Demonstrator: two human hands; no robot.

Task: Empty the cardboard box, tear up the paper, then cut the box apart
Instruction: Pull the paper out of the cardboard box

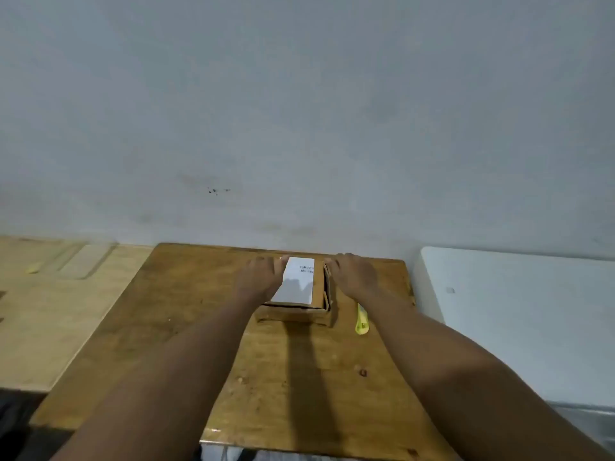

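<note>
Hands (261,272) flank cardboard box (296,312); yellow cutter (361,319) lies just right.

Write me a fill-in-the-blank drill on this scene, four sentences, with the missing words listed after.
1. The box stands on a table made of ____.
2. The label on top of the box is ____ in colour.
3. The yellow cutter lies on the table to the ____ of the box.
4. The left hand and right hand rest at the box, one on each ____.

Missing words: wood; white; right; side
</note>
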